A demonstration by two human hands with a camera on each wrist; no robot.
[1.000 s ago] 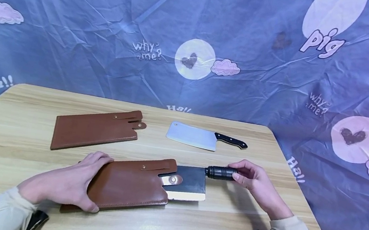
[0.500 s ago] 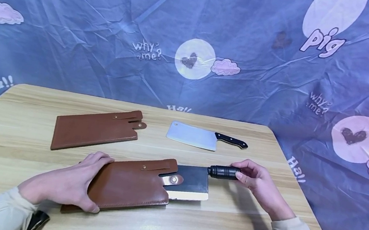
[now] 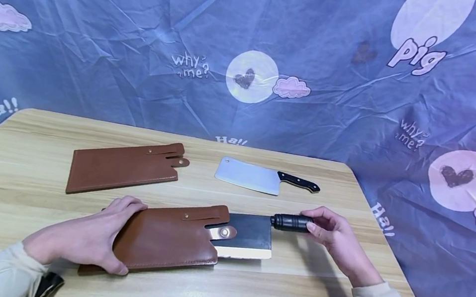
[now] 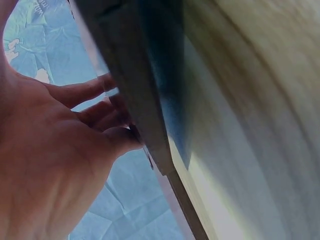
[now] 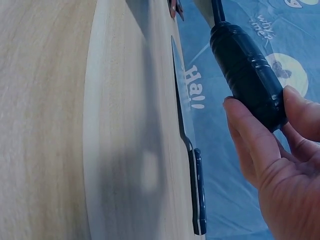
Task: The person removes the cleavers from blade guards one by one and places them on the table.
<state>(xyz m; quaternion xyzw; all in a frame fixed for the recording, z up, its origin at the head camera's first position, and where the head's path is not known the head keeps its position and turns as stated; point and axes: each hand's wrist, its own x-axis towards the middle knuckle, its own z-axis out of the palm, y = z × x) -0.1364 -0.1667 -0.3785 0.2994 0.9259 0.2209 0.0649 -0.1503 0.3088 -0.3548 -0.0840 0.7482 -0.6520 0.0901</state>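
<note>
A brown leather sheath lies towards the front of the table. My left hand grips its closed left end, thumb along the near edge and fingers over the far edge. Out of the sheath's right mouth sticks part of a dark cleaver blade with a bright cutting edge; the rest of the blade is hidden inside. The sheath's snap strap lies unfastened over the blade. Between thumb and fingers, my right hand pinches the end of the cleaver's black ridged handle, which is held above the tabletop.
A second brown leather sheath lies behind on the left. A silver cleaver with a black riveted handle lies at the back right of the wooden table. A printed blue cloth hangs behind the table.
My right hand has moved slightly right with the handle, and a little more of the blade shows outside the sheath. My left hand and the sheath have barely moved.
</note>
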